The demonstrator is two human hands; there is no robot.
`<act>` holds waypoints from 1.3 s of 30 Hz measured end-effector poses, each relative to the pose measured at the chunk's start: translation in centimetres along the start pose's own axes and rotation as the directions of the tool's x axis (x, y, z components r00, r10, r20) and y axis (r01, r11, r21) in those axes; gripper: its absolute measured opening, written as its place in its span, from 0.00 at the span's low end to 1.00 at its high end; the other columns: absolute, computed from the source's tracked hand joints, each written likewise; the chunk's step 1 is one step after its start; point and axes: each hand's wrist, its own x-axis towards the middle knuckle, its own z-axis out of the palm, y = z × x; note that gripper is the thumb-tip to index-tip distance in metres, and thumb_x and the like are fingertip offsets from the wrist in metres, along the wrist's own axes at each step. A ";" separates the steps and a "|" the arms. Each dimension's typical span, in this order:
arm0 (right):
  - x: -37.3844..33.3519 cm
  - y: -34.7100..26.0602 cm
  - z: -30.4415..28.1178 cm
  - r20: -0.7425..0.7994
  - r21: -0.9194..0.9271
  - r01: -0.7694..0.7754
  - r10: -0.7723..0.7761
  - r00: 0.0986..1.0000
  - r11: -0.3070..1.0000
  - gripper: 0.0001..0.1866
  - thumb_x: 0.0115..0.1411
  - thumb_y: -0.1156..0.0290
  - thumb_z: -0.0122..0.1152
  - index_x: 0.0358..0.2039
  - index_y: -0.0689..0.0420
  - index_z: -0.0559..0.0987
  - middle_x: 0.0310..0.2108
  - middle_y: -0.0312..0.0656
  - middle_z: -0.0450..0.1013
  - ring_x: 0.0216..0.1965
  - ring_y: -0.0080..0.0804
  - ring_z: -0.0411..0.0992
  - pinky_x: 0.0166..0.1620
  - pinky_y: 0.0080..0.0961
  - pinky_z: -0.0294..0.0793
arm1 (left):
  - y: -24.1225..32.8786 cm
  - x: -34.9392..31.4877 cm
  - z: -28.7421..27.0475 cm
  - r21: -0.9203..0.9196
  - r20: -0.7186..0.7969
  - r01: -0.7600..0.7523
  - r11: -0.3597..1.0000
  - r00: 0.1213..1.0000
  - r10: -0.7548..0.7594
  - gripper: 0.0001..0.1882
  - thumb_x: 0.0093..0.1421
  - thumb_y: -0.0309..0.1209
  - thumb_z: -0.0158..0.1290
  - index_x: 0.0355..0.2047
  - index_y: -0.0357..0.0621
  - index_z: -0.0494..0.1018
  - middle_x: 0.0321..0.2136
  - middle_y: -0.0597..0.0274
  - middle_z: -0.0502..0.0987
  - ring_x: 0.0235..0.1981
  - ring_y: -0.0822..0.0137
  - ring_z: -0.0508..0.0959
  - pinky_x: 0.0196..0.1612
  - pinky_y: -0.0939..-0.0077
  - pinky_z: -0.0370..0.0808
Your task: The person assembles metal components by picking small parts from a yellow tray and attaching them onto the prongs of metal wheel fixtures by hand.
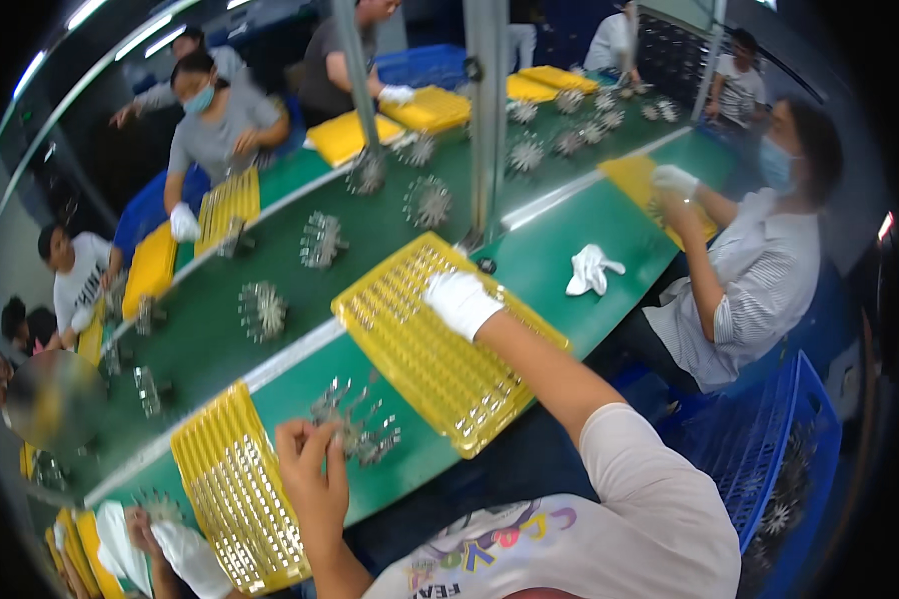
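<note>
My bare left hand (315, 469) pinches a spiky metal holder (370, 429) with many thin prongs, held above the green bench edge. My right hand (461, 304), in a white glove, rests over the upper part of a yellow ridged tray (469, 399). Its fingers are bent together at the rows of small shiny metal pieces (395, 285); whether a piece is between them is hidden. Left of my left hand lies a second yellow tray (235, 479) filled with rows of shiny pieces.
A green conveyor belt (360, 299) carries several spiky metal holders (263, 311). A metal post (486, 130) rises beyond my tray. A crumpled white glove (591, 270) lies on the bench. Co-workers sit nearby, one (749, 250) close at right. A blue crate (769, 449) stands behind my right side.
</note>
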 end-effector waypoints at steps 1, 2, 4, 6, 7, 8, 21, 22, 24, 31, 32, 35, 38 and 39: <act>0.0 0.0 0.0 0.019 0.017 -0.032 0.032 0.999 0.999 0.08 0.57 0.73 0.57 0.32 0.58 0.85 0.31 0.50 0.82 0.33 0.48 0.83 0.35 0.47 0.82 | -0.1 -0.2 0.1 -0.011 -0.004 -0.037 0.999 0.999 0.037 0.10 0.60 0.16 0.57 0.42 0.34 0.80 0.38 0.52 0.67 0.36 0.58 0.73 0.39 0.69 0.74; 0.0 0.2 0.0 0.041 0.040 -0.062 0.060 0.997 0.997 0.08 0.58 0.73 0.57 0.32 0.58 0.85 0.30 0.50 0.82 0.32 0.49 0.83 0.34 0.47 0.82 | -0.2 -0.3 0.4 -0.082 0.001 -0.005 0.997 1.000 0.005 0.10 0.60 0.15 0.57 0.42 0.33 0.80 0.38 0.53 0.67 0.36 0.60 0.73 0.38 0.70 0.74; -0.2 0.8 -0.7 -0.011 0.032 -0.052 0.052 0.999 0.998 0.08 0.58 0.73 0.57 0.31 0.58 0.84 0.29 0.51 0.82 0.30 0.49 0.83 0.33 0.48 0.81 | -0.5 -0.3 0.6 -0.152 0.004 0.013 0.988 1.000 -0.012 0.10 0.59 0.14 0.57 0.42 0.32 0.79 0.37 0.54 0.66 0.35 0.63 0.72 0.36 0.74 0.75; -0.9 1.3 -1.8 0.003 0.108 -0.040 0.040 0.999 0.993 0.08 0.59 0.71 0.58 0.30 0.58 0.84 0.28 0.51 0.81 0.31 0.49 0.82 0.35 0.47 0.82 | -0.4 -0.3 0.7 -0.180 0.005 0.009 0.984 1.000 -0.008 0.10 0.59 0.14 0.57 0.41 0.31 0.79 0.37 0.54 0.66 0.35 0.63 0.73 0.35 0.74 0.75; -1.0 1.5 -2.9 0.027 0.198 -0.098 0.095 0.995 0.975 0.08 0.61 0.70 0.59 0.33 0.58 0.84 0.33 0.51 0.82 0.33 0.50 0.82 0.37 0.46 0.81 | -0.5 -0.1 0.8 -0.204 0.001 0.014 0.979 1.000 -0.014 0.10 0.59 0.14 0.57 0.41 0.31 0.79 0.37 0.54 0.66 0.35 0.64 0.73 0.35 0.75 0.76; -1.6 1.4 -3.6 0.029 0.203 -0.092 0.088 0.996 0.975 0.08 0.61 0.70 0.59 0.33 0.58 0.84 0.33 0.51 0.82 0.33 0.50 0.82 0.37 0.46 0.81 | -0.5 -0.1 0.7 -0.199 0.000 0.021 0.980 1.000 -0.022 0.10 0.59 0.14 0.57 0.41 0.31 0.79 0.37 0.54 0.66 0.35 0.64 0.73 0.35 0.75 0.76; -7.3 -6.8 -15.2 -0.084 0.950 0.078 0.007 0.996 0.303 0.08 0.62 0.80 0.65 0.42 0.63 0.84 0.40 0.42 0.81 0.42 0.28 0.80 0.46 0.25 0.79 | 0.3 2.9 2.1 -0.237 -0.063 -0.029 0.971 0.998 0.015 0.06 0.56 0.19 0.62 0.36 0.31 0.81 0.34 0.56 0.71 0.32 0.64 0.75 0.34 0.72 0.72; -7.3 -7.3 -15.2 -0.075 0.954 0.071 0.003 0.997 0.293 0.08 0.62 0.81 0.65 0.42 0.63 0.84 0.40 0.42 0.82 0.42 0.28 0.80 0.46 0.26 0.79 | 0.4 2.6 2.2 -0.253 -0.056 -0.031 0.967 0.998 0.018 0.06 0.56 0.19 0.62 0.35 0.31 0.81 0.34 0.56 0.71 0.32 0.64 0.74 0.34 0.73 0.72; -7.3 -8.1 -15.3 -0.087 0.958 0.088 -0.017 0.996 0.274 0.08 0.61 0.81 0.65 0.42 0.63 0.84 0.39 0.42 0.82 0.41 0.29 0.80 0.45 0.26 0.79 | 0.4 2.0 2.3 -0.230 -0.063 -0.033 0.973 0.998 0.019 0.06 0.56 0.18 0.62 0.35 0.31 0.81 0.34 0.55 0.72 0.31 0.63 0.75 0.33 0.72 0.72; -6.8 -9.1 -15.7 -0.279 0.902 0.273 -0.031 0.960 0.333 0.08 0.59 0.77 0.68 0.40 0.57 0.85 0.34 0.45 0.80 0.34 0.45 0.80 0.37 0.35 0.79 | 1.7 1.8 2.0 -0.134 -0.064 -0.102 0.986 0.994 0.094 0.07 0.56 0.17 0.61 0.36 0.31 0.81 0.35 0.53 0.73 0.32 0.59 0.77 0.33 0.68 0.75; -6.6 -8.9 -15.7 -0.280 0.900 0.274 -0.032 0.959 0.337 0.08 0.59 0.77 0.68 0.40 0.57 0.85 0.34 0.45 0.80 0.34 0.45 0.80 0.37 0.35 0.79 | 1.7 2.1 2.1 -0.121 -0.058 -0.110 0.986 0.993 0.104 0.07 0.55 0.17 0.61 0.36 0.31 0.81 0.35 0.53 0.73 0.32 0.59 0.78 0.33 0.68 0.75; -6.3 -8.9 -16.1 -0.304 0.873 0.301 -0.054 0.951 0.384 0.08 0.59 0.77 0.69 0.39 0.56 0.84 0.34 0.46 0.80 0.34 0.46 0.80 0.37 0.36 0.79 | 1.4 2.2 2.0 -0.135 -0.052 -0.108 0.985 0.993 0.102 0.07 0.55 0.17 0.61 0.36 0.32 0.80 0.35 0.53 0.73 0.33 0.56 0.79 0.34 0.66 0.76; -6.3 -9.0 -16.3 -0.344 0.828 0.348 -0.094 0.934 0.439 0.08 0.58 0.76 0.70 0.38 0.57 0.84 0.33 0.45 0.80 0.34 0.46 0.80 0.38 0.36 0.79 | 1.0 1.7 1.7 -0.121 -0.009 -0.118 0.986 0.993 0.118 0.07 0.57 0.19 0.60 0.37 0.34 0.80 0.36 0.52 0.72 0.35 0.56 0.78 0.37 0.66 0.76; -6.3 -9.1 -16.3 -0.340 0.810 0.358 -0.126 0.932 0.464 0.08 0.57 0.76 0.71 0.38 0.56 0.84 0.33 0.45 0.80 0.34 0.45 0.80 0.38 0.36 0.79 | 0.8 1.4 1.9 -0.121 -0.017 -0.141 0.983 0.990 0.140 0.07 0.57 0.19 0.60 0.37 0.34 0.80 0.36 0.52 0.73 0.35 0.56 0.78 0.37 0.66 0.77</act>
